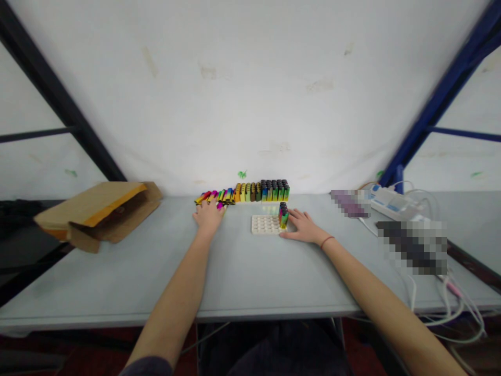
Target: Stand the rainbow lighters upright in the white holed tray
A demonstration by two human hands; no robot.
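A row of colourful lighters (250, 192) stands and lies along the back of the grey table (242, 271). My left hand (208, 215) rests palm down by the loose lighters at the row's left end, fingers stretched onto them. A white tray (264, 224) with round sockets lies in the middle. Two or three lighters (283, 214) stand in its right corner. My right hand (303, 226) lies flat beside the tray's right edge, fingers apart, thumb near those standing lighters.
An open cardboard box (99, 211) lies on its side at the left. A white power strip (391, 202) with cables sits at the right, beside blurred-out items. Dark and blue frame bars rise on both sides.
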